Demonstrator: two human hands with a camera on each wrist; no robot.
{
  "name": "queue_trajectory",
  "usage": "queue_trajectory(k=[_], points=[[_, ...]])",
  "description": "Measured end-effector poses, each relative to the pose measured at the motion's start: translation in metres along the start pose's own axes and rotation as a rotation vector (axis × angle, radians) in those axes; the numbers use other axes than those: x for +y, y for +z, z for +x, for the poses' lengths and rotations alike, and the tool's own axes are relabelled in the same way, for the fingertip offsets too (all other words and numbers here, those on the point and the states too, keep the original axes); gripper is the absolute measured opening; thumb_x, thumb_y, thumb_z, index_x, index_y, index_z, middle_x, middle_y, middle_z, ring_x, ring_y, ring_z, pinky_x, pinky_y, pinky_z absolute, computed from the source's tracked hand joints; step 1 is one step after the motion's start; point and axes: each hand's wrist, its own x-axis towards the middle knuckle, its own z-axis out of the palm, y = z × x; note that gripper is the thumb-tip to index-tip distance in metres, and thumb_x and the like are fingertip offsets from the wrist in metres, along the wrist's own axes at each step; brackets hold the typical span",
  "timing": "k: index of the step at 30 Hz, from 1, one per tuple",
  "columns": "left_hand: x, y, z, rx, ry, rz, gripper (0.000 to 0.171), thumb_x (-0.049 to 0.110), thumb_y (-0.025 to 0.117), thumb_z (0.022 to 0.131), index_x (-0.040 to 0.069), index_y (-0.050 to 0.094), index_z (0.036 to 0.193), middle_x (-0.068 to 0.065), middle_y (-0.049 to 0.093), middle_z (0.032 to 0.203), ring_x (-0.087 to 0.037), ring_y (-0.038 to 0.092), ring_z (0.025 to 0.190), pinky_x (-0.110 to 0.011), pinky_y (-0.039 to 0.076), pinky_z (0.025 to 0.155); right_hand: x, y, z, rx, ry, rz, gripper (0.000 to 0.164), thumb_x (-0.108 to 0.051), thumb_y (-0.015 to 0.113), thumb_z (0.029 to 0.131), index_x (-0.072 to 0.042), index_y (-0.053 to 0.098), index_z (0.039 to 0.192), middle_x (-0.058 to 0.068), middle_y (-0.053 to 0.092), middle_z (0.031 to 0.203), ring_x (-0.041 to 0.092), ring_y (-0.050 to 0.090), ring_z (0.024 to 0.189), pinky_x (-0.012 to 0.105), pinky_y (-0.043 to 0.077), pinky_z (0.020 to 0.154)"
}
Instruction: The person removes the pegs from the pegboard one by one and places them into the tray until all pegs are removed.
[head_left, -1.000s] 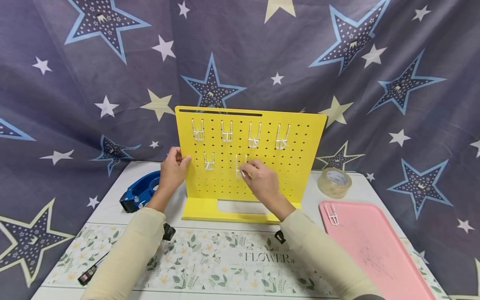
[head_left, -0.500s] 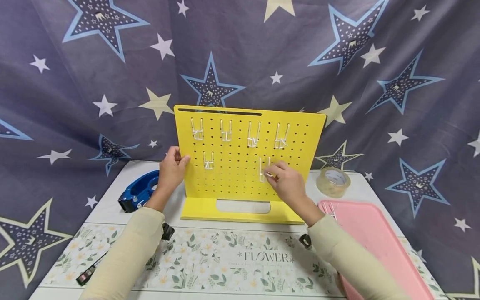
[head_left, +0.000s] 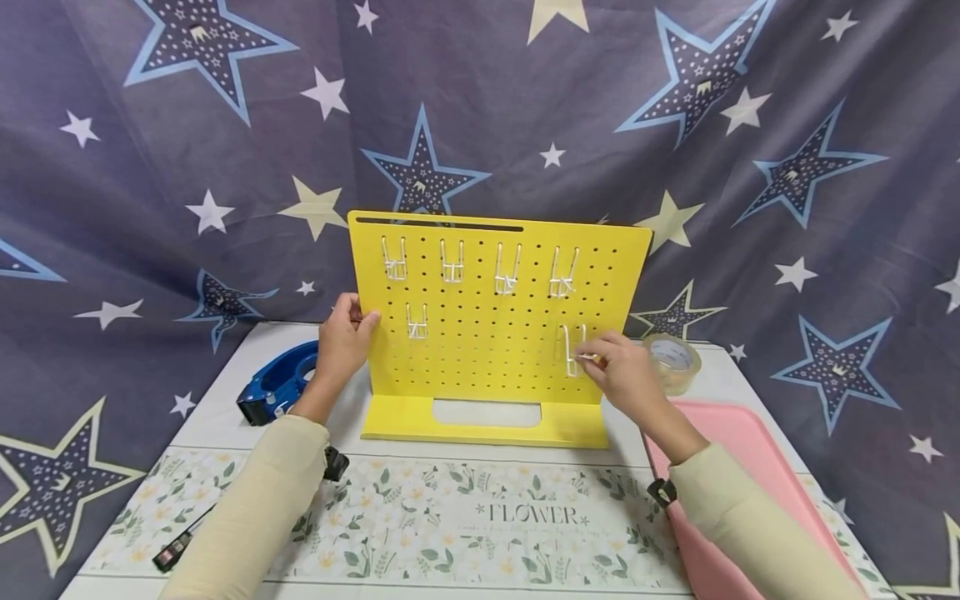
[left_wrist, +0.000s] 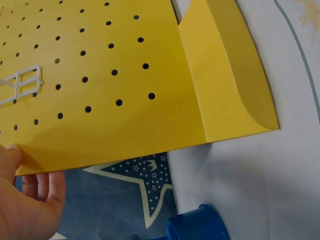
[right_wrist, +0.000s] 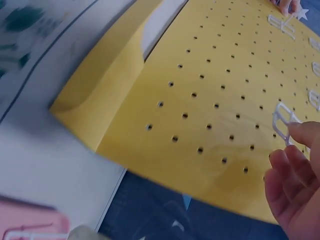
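A yellow pegboard (head_left: 480, 371) stands upright on its base on the table. My left hand (head_left: 345, 340) grips its left edge, thumb on the front and fingers behind, as the left wrist view shows. My right hand (head_left: 624, 371) pinches a white wire hook (head_left: 568, 354) between thumb and fingers in front of the board's lower right part. In the right wrist view the hook (right_wrist: 275, 120) lies close over the holes. Several like hooks hang in the top row, and one more hook (head_left: 417, 329) hangs below them at the left.
A pink tray (head_left: 723, 425) lies at the right, partly under my right sleeve; a white hook (right_wrist: 37, 234) shows on it. Behind it stands a tape roll (head_left: 672, 367). A blue tape dispenser (head_left: 273, 383) sits left of the board, and a floral runner (head_left: 420, 525) covers the front.
My right hand has carried the hook rightward across the board, from its middle to near the right edge. The left hand keeps its hold on the board's edge.
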Motion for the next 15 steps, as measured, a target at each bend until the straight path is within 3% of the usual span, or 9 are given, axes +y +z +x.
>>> queue_trajectory(k=[6,10,15], points=[[0.001,0.002,0.001,-0.003,-0.014,-0.002,0.029,0.027,0.057,0.106,0.009,0.048,0.128,-0.015,0.065,0.113,-0.029,0.065,0.098,-0.041,0.055,0.087,0.024,-0.017,-0.01,-0.079,0.095,-0.009,0.009,-0.016,0.08,0.087,-0.014,0.079,0.096,0.005,0.073,0.092,0.02,0.068,0.073,0.033,0.054,0.062],[0.002,0.002,0.001,-0.011,-0.02,-0.005,0.03,0.027,0.056,0.106,0.009,0.048,0.128,-0.016,0.066,0.115,-0.03,0.065,0.1,-0.043,0.055,0.09,0.043,-0.029,-0.015,-0.082,0.079,-0.048,0.008,-0.015,0.081,0.086,-0.015,0.079,0.094,0.005,0.074,0.088,0.021,0.067,0.072,0.037,0.053,0.064],[0.002,0.0,0.0,-0.017,-0.023,-0.018,0.03,0.027,0.056,0.106,0.009,0.048,0.128,-0.016,0.066,0.117,-0.031,0.066,0.103,-0.047,0.056,0.094,0.068,-0.039,-0.025,-0.075,0.078,-0.03,0.009,-0.009,0.081,0.084,-0.011,0.079,0.093,0.011,0.076,0.101,0.022,0.07,0.071,0.037,0.056,0.065]])
